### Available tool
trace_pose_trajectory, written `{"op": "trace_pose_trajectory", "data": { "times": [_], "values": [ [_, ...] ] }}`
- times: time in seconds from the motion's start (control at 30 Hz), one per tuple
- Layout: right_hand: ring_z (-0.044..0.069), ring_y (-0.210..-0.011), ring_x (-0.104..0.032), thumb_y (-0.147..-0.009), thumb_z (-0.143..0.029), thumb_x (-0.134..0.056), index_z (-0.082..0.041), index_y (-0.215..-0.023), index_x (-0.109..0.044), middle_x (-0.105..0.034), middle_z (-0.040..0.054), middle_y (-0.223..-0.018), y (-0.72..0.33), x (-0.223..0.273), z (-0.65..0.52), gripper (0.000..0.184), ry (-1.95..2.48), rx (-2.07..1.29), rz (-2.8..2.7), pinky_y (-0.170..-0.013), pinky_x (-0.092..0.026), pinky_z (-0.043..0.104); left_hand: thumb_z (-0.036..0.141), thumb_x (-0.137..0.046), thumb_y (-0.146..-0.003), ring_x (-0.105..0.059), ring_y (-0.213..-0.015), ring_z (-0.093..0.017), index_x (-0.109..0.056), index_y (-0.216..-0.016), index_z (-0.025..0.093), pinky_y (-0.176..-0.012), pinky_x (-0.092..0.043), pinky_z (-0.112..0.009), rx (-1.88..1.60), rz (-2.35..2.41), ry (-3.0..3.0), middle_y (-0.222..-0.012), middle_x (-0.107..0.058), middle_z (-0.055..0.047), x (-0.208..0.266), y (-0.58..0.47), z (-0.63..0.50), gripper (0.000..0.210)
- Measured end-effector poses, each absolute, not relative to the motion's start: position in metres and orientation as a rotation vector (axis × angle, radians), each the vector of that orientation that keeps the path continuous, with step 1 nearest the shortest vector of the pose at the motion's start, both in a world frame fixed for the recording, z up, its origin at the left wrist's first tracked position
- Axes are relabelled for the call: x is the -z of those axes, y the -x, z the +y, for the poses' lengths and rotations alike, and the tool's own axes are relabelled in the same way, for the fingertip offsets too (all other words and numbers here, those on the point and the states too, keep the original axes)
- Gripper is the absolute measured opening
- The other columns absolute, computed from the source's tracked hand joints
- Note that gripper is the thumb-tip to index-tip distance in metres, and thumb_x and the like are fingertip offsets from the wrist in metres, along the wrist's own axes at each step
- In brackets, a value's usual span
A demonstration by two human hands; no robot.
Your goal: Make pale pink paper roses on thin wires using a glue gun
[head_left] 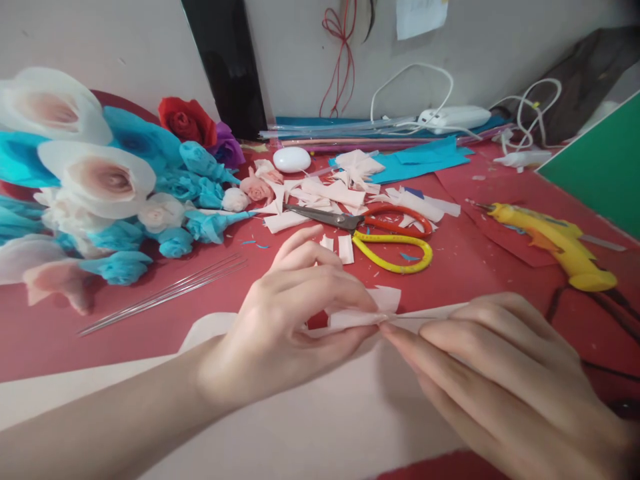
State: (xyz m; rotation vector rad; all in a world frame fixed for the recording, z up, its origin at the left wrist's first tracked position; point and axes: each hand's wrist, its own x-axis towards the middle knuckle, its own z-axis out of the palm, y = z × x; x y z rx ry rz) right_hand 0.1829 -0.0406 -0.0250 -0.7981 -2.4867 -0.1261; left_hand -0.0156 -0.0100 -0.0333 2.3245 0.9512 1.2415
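My left hand point(295, 300) pinches a pale pink strip of crepe paper point(350, 319) between thumb and forefinger, its other fingers loosely curled. A thin wire point(413, 318) runs from the strip toward my right hand point(500, 367), whose fingers are closed on it. The tip of my right index finger touches the paper where it meets the wire. Both hands are above a large pale sheet point(320, 420). Just beyond my left hand lie scissors point(357, 222) with one red and one yellow handle, blades pointing left. My right thumb is hidden.
Crepe paper flowers point(115, 180) crowd the left side, with several loose wires point(165, 293) in front. Pink paper scraps point(325, 193) and blue paper point(420, 160) lie farther back. A yellow glue gun point(550, 240) rests at right, near a green board point(600, 167). A white power strip point(455, 119) sits behind.
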Motion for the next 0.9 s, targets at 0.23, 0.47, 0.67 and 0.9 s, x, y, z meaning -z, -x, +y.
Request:
{"op": "trace_pose_trajectory", "data": {
  "times": [0.23,0.47,0.67,0.9],
  "values": [
    [0.014,-0.069,-0.051,-0.09,-0.007,-0.046,-0.006,-0.104,-0.061,-0.062,0.0041,-0.08,-0.1841,0.0221,-0.0416,0.021,0.809,0.128,-2.485,-0.061,-0.035,0.032,0.012,-0.067,-0.069,-0.054,-0.062,-0.013,-0.061,-0.072,0.016,-0.099,-0.038,-0.048,-1.281,0.91,-2.347,-0.062,-0.064,0.0,0.0347,0.0152,-0.0079,0.008],
    [0.014,-0.068,-0.049,-0.087,-0.006,-0.047,-0.009,-0.097,-0.062,-0.059,0.0035,-0.077,-0.1832,0.0266,-0.042,0.018,0.874,0.051,-2.422,-0.063,-0.036,0.032,0.01,-0.07,-0.068,-0.055,-0.062,-0.014,-0.062,-0.072,0.014,-0.095,-0.042,-0.048,-1.286,0.875,-2.437,-0.058,-0.064,0.0,0.0349,0.0153,-0.009,0.01],
    [0.015,-0.07,-0.049,-0.084,-0.004,-0.047,-0.012,-0.093,-0.06,-0.059,0.0028,-0.076,-0.18,0.0241,-0.0377,0.018,0.917,0.039,-2.412,-0.066,-0.036,0.032,0.014,-0.07,-0.07,-0.054,-0.059,-0.013,-0.062,-0.073,0.017,-0.093,-0.044,-0.045,-1.256,0.871,-2.449,-0.055,-0.065,0.0,0.0331,0.0153,-0.0087,0.009],
    [0.015,-0.07,-0.046,-0.085,-0.004,-0.046,-0.013,-0.091,-0.058,-0.057,0.0033,-0.075,-0.18,0.0249,-0.0382,0.016,0.91,0.049,-2.432,-0.066,-0.035,0.031,0.008,-0.068,-0.068,-0.055,-0.063,-0.014,-0.063,-0.076,0.016,-0.094,-0.043,-0.045,-1.233,0.837,-2.462,-0.063,-0.068,0.0,0.0331,0.0172,-0.0079,0.013]
  ]
}}
